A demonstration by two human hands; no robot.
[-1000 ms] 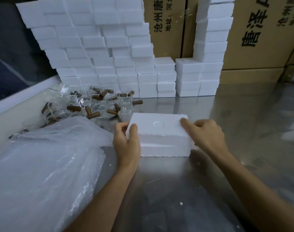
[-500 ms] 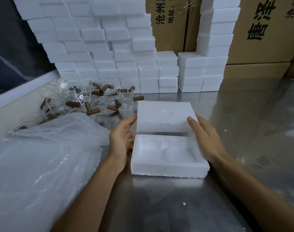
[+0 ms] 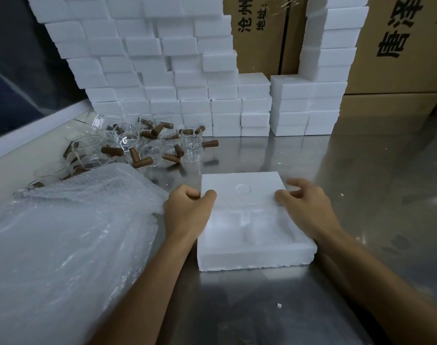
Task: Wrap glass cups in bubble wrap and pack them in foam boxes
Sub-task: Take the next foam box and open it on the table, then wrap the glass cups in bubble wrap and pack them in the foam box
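— On the steel table (image 3: pixel 361 195), what are we seeing change from half a second ago?

— We are seeing the foam lid (image 3: pixel 242 190), which was lifted clear and behind the foam base (image 3: pixel 252 255), now sitting lower and overlapping the base's far edge. Our left hand (image 3: pixel 187 212), flat against the lid's side before, is now pinching the lid's left corner with thumb on top and fingers curled. Our right hand (image 3: pixel 307 207), formerly flat along the lid's right edge, is now resting relaxed with fingers spread, thumb touching the lid's right side.

— What are we finding inside the containers?

— We are looking into the base's moulded recesses, with a ridge between them; they are holding no cup.

— Where are the task's things lying?

— We are noting the glass cups (image 3: pixel 137 143), with brown handles, clustered unwrapped at the far left of the table, just beyond the bubble wrap (image 3: pixel 63 232) piled at our left. Closed foam boxes (image 3: pixel 162 70) are standing stacked against cardboard cartons (image 3: pixel 399 46) behind.
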